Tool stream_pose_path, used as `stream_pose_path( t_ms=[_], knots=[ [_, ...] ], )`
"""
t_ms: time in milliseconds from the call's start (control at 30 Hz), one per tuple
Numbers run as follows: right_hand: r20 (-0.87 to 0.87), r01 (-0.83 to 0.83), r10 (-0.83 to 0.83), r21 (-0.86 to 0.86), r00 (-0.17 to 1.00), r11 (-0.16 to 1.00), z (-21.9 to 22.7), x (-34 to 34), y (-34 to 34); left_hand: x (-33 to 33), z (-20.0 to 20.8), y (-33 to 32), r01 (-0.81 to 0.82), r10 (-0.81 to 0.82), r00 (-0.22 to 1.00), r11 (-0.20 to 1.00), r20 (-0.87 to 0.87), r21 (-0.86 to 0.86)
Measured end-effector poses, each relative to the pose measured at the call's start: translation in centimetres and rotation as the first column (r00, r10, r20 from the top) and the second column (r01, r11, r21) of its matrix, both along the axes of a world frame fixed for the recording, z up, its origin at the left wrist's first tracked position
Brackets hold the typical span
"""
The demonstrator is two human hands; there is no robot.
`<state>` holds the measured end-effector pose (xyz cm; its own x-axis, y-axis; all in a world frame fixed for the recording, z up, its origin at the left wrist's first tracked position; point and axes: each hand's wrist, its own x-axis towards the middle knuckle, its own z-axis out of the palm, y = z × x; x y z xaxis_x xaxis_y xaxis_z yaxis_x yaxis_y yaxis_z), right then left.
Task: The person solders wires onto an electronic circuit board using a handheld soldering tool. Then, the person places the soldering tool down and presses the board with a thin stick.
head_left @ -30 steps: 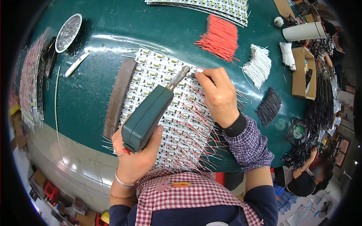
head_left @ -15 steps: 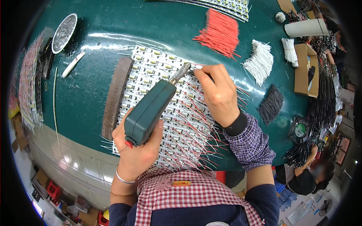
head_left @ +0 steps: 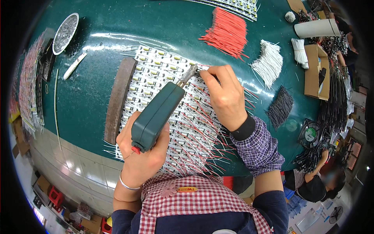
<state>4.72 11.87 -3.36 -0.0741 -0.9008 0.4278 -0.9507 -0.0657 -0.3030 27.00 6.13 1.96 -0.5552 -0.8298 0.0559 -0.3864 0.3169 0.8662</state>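
The gun is held above the boards, aimed up and to the right. Its body is dark green and boxy, marked by a seam along the top and a small red piece at the rear; its rough, silvery tip is joined to it by brass-coloured prongs. The body is gripped by the left hand, the thumb being laid along the right side and the fingers curled around the left. A bracelet is worn on that wrist.

The right hand is placed just beside the tip, near the far right corner of the boards. Its thumb and forefinger are brought close together there, and the other fingers are bent inward; whether a wire is pinched cannot be told, the spot being too small and partly covered.

The boards are white, dotted with yellowish and black parts, and are laid side by side on the green counter. Thin red and white wires are fanned out from their right side. Their left edge is flanked by a brown bar. Red wires, white wires and black wires are heaped separately beyond and to the right.
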Motion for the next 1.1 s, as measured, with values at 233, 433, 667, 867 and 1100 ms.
stream_pose_path(
  t_ms=[233, 433, 667, 867, 1100],
  knots=[
    [-0.006, -0.002, 0.002, -0.006, 1.0, 1.0, 0.1, 0.0, 0.0, 0.0, 0.0, -0.1, 0.036, -0.034, 0.999, 0.995, 0.031, -0.091],
    [-0.009, 0.0, 0.0, 0.0, 1.0, 1.0, 0.2, 0.1, 0.0, -0.1, 0.0, 0.2, -0.016, 0.016, 1.0, 0.999, 0.008, 0.052],
    [-0.025, -0.001, 0.001, -0.008, 1.0, 1.0, 0.0, 0.2, -0.2, 0.0, 0.1, 0.4, -0.012, 0.012, 1.0, 0.999, 0.002, -0.032],
    [-0.033, 0.002, -0.002, -0.016, 0.999, 1.0, -0.1, 0.1, -0.2, 0.1, 1.0, 0.3, 0.02, -0.017, 1.0, 0.991, 0.025, -0.132],
    [-0.038, 0.015, -0.015, -0.003, 0.999, 1.0, 0.0, 0.5, -0.2, 0.6, 0.7, 1.1, -0.051, 0.05, 0.997, 0.998, -0.054, -0.025]
  ],
)
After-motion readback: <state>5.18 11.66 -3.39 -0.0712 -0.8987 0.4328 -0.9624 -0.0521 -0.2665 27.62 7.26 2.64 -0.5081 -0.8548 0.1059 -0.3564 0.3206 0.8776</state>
